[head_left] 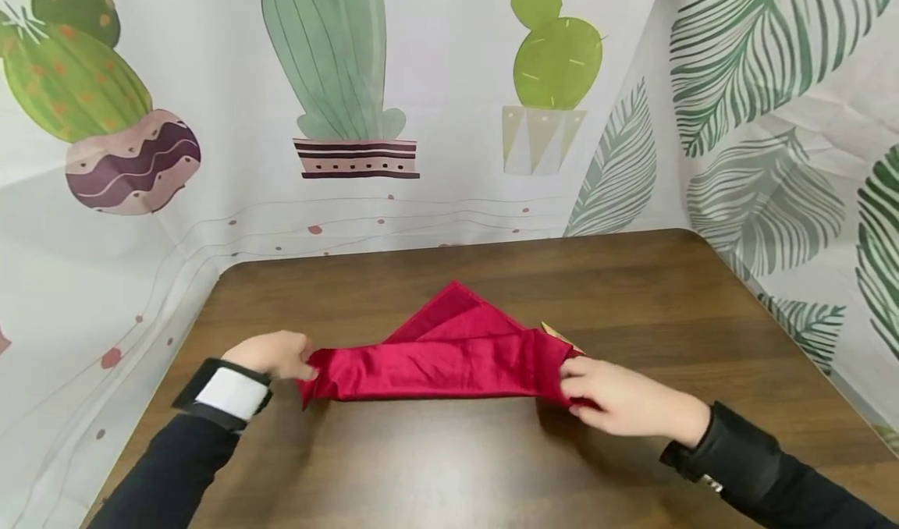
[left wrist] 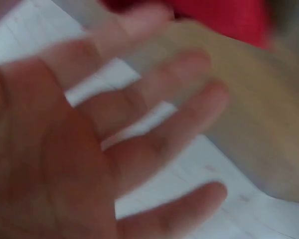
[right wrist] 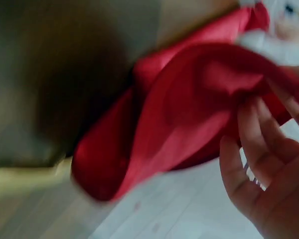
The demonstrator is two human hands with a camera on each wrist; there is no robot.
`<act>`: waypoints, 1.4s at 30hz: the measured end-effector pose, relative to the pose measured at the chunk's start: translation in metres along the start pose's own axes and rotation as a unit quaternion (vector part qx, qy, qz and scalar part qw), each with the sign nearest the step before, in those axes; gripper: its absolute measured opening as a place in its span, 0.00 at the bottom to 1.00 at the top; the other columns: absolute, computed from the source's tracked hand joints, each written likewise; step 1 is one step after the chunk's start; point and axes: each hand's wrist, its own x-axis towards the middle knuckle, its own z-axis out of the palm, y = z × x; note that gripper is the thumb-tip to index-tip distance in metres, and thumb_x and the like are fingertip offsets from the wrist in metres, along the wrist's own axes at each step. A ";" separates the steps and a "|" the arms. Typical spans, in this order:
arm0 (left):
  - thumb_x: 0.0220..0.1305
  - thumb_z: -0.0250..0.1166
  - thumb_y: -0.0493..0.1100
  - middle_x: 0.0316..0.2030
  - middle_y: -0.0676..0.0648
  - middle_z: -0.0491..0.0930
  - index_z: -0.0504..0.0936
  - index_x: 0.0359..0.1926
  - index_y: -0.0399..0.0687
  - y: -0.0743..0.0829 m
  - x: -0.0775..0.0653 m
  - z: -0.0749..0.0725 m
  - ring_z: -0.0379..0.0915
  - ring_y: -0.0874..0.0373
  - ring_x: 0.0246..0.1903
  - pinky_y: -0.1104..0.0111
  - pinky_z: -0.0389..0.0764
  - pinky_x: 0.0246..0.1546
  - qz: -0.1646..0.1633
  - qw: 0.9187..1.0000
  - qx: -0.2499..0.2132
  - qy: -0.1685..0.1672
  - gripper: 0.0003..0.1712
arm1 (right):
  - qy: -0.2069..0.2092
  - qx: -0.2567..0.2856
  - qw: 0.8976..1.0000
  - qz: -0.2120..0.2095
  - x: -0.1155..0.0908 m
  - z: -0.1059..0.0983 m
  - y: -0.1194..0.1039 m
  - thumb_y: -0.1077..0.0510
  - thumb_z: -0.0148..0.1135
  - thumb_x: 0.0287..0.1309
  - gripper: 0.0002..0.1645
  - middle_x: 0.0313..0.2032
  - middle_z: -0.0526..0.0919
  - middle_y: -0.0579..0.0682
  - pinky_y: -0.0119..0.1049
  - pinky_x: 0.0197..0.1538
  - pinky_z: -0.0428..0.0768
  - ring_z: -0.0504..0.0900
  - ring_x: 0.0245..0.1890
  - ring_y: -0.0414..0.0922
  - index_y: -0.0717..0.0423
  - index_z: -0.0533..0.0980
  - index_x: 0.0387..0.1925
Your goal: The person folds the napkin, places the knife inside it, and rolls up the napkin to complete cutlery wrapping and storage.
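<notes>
A shiny red cloth (head_left: 435, 369) lies partly folded on the table, its front part a long band and its back part a triangle pointing away. At the band's left end my left hand (head_left: 274, 353) pinches the fabric between thumb and forefinger. The left wrist view shows the other fingers spread loosely below the cloth (left wrist: 224, 20). My right hand (head_left: 625, 396) grips the band's right end. In the right wrist view that end of the cloth (right wrist: 179, 119) curves up in a loose fold from the fingers (right wrist: 256, 144), and the thumb is partly hidden.
A thin yellow edge (head_left: 558, 335) of something sticks out from under the cloth at the back right. The brown wooden table (head_left: 435, 466) has rounded far corners. Behind it hangs a white backdrop (head_left: 449, 69) printed with cacti and leaves.
</notes>
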 end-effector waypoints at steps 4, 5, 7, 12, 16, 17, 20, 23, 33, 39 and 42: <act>0.51 0.61 0.48 0.28 0.46 0.75 0.75 0.32 0.38 0.039 0.030 -0.016 0.71 0.53 0.30 0.60 0.71 0.30 0.003 0.997 0.069 0.031 0.16 | -0.049 -0.060 0.997 -0.027 0.011 0.020 -0.019 0.63 0.65 0.39 0.10 0.39 0.71 0.46 0.34 0.37 0.71 0.69 0.39 0.41 0.48 0.71 0.23; 0.51 0.61 0.48 0.30 0.45 0.76 0.76 0.34 0.39 0.050 0.040 -0.018 0.72 0.52 0.32 0.59 0.72 0.32 0.009 0.997 0.074 0.038 0.16 | -0.065 -0.066 0.995 -0.031 0.014 0.025 -0.023 0.62 0.65 0.40 0.10 0.41 0.71 0.47 0.35 0.37 0.71 0.69 0.41 0.41 0.48 0.71 0.23; 0.51 0.61 0.48 0.31 0.46 0.76 0.76 0.33 0.41 0.070 0.063 -0.018 0.73 0.52 0.34 0.59 0.72 0.33 0.037 0.994 0.083 0.054 0.14 | -0.097 -0.069 0.992 -0.038 0.017 0.034 -0.029 0.60 0.65 0.43 0.08 0.43 0.72 0.47 0.34 0.37 0.71 0.70 0.43 0.41 0.47 0.73 0.25; 0.53 0.62 0.48 0.32 0.46 0.78 0.77 0.34 0.42 0.113 0.120 -0.002 0.74 0.53 0.38 0.61 0.73 0.36 0.084 0.987 0.097 0.095 0.13 | -0.150 -0.060 0.985 -0.059 0.020 0.053 -0.038 0.60 0.62 0.48 0.05 0.44 0.73 0.46 0.29 0.38 0.70 0.71 0.44 0.40 0.48 0.76 0.30; 0.53 0.63 0.47 0.40 0.44 0.77 0.75 0.43 0.40 0.130 0.148 0.013 0.72 0.53 0.44 0.62 0.72 0.41 0.078 0.989 0.078 0.098 0.19 | -0.186 -0.058 0.977 -0.082 0.025 0.063 -0.043 0.60 0.62 0.47 0.07 0.43 0.74 0.44 0.25 0.36 0.67 0.71 0.42 0.37 0.45 0.75 0.30; 0.53 0.63 0.47 0.41 0.44 0.77 0.75 0.44 0.40 0.132 0.153 0.016 0.71 0.54 0.45 0.63 0.72 0.42 0.073 0.990 0.074 0.098 0.20 | -0.195 -0.055 0.975 -0.086 0.027 0.065 -0.043 0.59 0.63 0.46 0.07 0.43 0.74 0.43 0.24 0.36 0.67 0.71 0.42 0.36 0.45 0.75 0.30; 0.53 0.63 0.47 0.45 0.45 0.76 0.74 0.49 0.41 0.134 0.160 0.021 0.70 0.56 0.48 0.64 0.71 0.44 0.053 0.992 0.069 0.089 0.23 | -0.228 -0.031 0.969 -0.095 0.035 0.064 -0.040 0.53 0.63 0.46 0.06 0.43 0.74 0.41 0.22 0.36 0.66 0.71 0.42 0.34 0.44 0.74 0.28; 0.53 0.63 0.45 0.45 0.46 0.76 0.74 0.49 0.42 0.134 0.164 0.025 0.70 0.57 0.47 0.64 0.71 0.43 0.050 0.992 0.071 0.095 0.22 | -0.220 0.048 0.969 -0.097 0.047 0.058 -0.025 0.49 0.60 0.50 0.08 0.37 0.76 0.40 0.19 0.38 0.67 0.72 0.38 0.31 0.47 0.75 0.28; 0.53 0.62 0.38 0.32 0.47 0.78 0.75 0.36 0.44 0.139 0.169 0.034 0.74 0.57 0.37 0.68 0.72 0.36 0.076 0.986 0.087 0.124 0.08 | -0.014 0.093 0.976 0.194 0.098 0.026 0.086 0.66 0.57 0.48 0.02 0.25 0.78 0.47 0.31 0.34 0.73 0.75 0.27 0.40 0.61 0.75 0.27; 0.48 0.60 0.32 0.16 0.53 0.70 0.68 0.18 0.49 0.152 0.166 0.044 0.68 0.61 0.22 0.70 0.68 0.24 0.148 0.976 0.098 0.128 0.11 | -0.089 0.049 0.953 0.285 0.088 0.116 0.207 0.53 0.59 0.49 0.08 0.27 0.78 0.44 0.34 0.37 0.72 0.76 0.31 0.41 0.53 0.77 0.29; 0.48 0.60 0.32 0.16 0.52 0.70 0.70 0.20 0.47 0.159 0.165 0.048 0.67 0.61 0.20 0.71 0.68 0.24 0.180 0.970 0.111 0.118 0.08 | -0.144 0.057 0.936 0.315 0.087 0.154 0.248 0.49 0.61 0.49 0.10 0.26 0.76 0.44 0.35 0.33 0.71 0.73 0.29 0.42 0.51 0.77 0.28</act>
